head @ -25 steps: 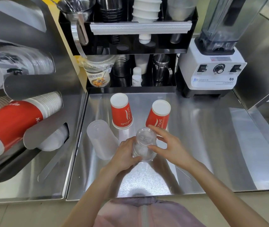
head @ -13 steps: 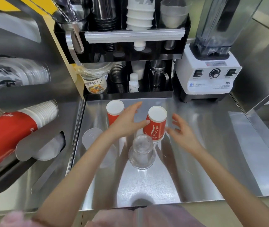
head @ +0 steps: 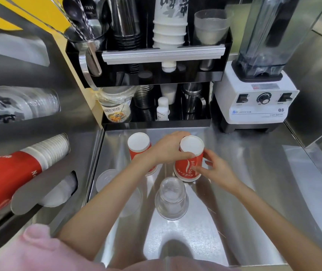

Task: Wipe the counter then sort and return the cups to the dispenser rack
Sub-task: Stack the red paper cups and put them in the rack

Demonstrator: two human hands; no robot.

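- Both hands had come in onto the right red cup [head: 189, 163] since half a second before, when they were spread open above the cups; camera had also leaned closer to the desk [head: 254, 192].
- Desk was brushed stainless steel, shiny, looked dry and clear of spills, so wiping judged done and sorting under way.
- Dispenser rack [head: 25, 169] stood at the left edge, slanted tubes holding a red paper stack, a clear stack above, a frosted stack low down.
- Blender [head: 254, 94] sat at the back right; a black shelf [head: 156, 71] at the back centre held steel cups, white cups and spoons.
- Left hand [head: 168, 147] curled over the upturned base of the right red cup, fingers wrapped on its top edge.
- Right hand [head: 216, 169] pinched the same cup's side wall, thumb on the print, fingers behind.
- That cup stood upside down on the desk, just beside the left red cup [head: 139, 145], partly hidden by the left forearm.
- Clear cup [head: 171, 198] stood inverted nearer the person; frosted cup [head: 105, 178] to the left, mostly behind the arm.
- To do it well: lift the red cup straight up, light squeeze so the paper wall isn't crushed, nest it over the other red one, then feed both into the red tube.
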